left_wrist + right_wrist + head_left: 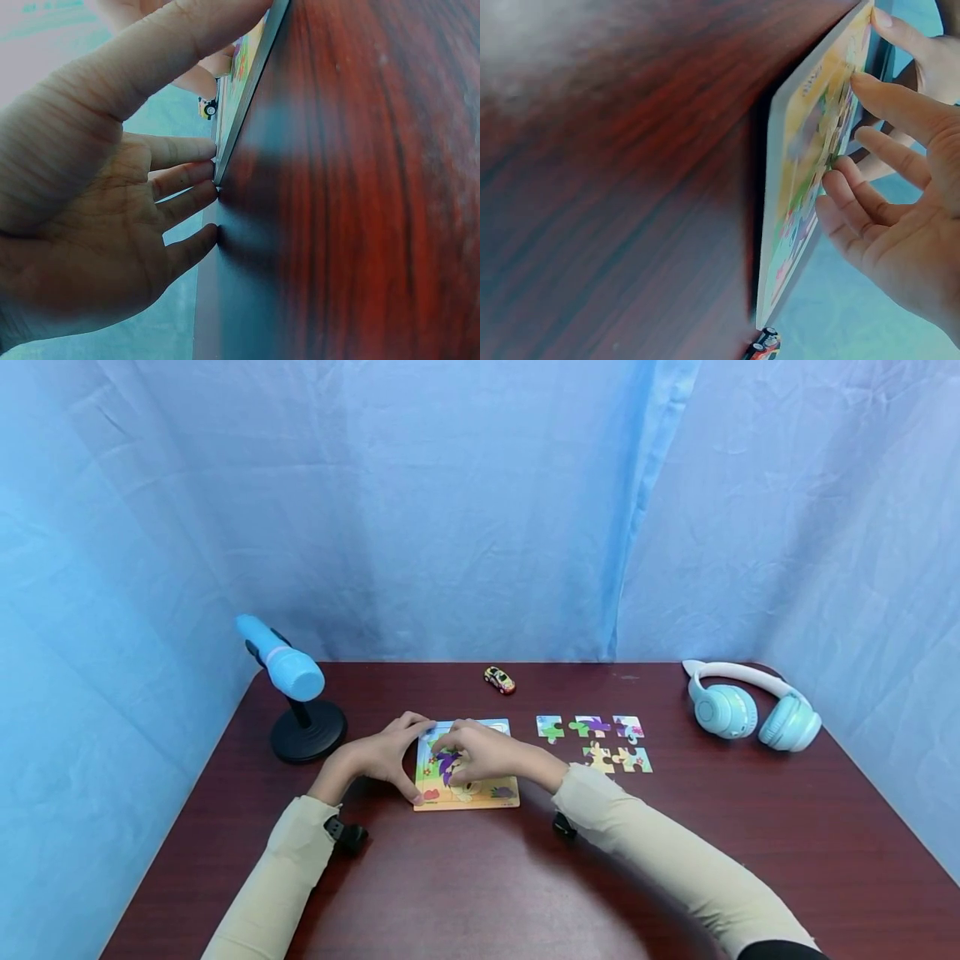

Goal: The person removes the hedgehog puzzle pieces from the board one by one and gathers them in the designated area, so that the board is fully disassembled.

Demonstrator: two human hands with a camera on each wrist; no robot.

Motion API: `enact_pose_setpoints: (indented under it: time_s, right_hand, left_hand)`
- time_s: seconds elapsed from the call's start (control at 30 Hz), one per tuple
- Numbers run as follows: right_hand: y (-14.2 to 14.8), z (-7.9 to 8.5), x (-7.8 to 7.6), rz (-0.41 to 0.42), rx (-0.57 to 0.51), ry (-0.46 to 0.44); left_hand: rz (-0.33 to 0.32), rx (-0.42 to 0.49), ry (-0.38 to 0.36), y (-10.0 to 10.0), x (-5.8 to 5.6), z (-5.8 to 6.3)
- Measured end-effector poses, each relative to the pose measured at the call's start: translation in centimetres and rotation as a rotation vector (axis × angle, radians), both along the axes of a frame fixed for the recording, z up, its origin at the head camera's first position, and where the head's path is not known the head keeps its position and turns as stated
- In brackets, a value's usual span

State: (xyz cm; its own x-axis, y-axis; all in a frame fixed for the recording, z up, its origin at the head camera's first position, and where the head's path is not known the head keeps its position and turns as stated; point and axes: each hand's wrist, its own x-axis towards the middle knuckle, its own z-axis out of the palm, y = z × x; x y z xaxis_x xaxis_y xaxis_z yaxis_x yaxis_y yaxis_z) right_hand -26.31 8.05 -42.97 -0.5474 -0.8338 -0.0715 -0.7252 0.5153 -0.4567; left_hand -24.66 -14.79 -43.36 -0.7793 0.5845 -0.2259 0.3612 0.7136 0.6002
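Note:
A flat jigsaw puzzle board [510, 792] with a colourful cartoon picture lies in the middle of the table. My left hand [382, 756] spans its left edge, thumb at the near corner and fingers toward the far corner. In the left wrist view, the fingers [184, 180] are fairly straight and reach the board's edge. Over the picture is my right hand [483, 752], its thumb and bent fingertips touching the board's surface in the right wrist view. No piece shows between them; the hand covers part of the picture.
Several loose puzzle pieces [592, 725] lie in two rows right of the board. Behind it is a small toy car [499, 680]. A blue microphone [288, 668] on a black stand [309, 732] stands left; headphones [726, 710] lie at the right. Blue curtains surround the table [465, 877].

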Motion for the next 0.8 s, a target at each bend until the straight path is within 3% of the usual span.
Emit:
enact_pose_setpoints:
  time_s: [0.27, 0.8]
  right_hand:
    - [-0.34, 0.13, -0.19, -0.043, -0.027, -0.074]
    - [-0.49, 0.07, 0.02, -0.043, -0.074, -0.042]
  left_hand:
    - [0.004, 0.006, -0.007, 0.04, -0.10, -0.05]
    - [-0.012, 0.022, 0.020, -0.07, -0.04, -0.05]
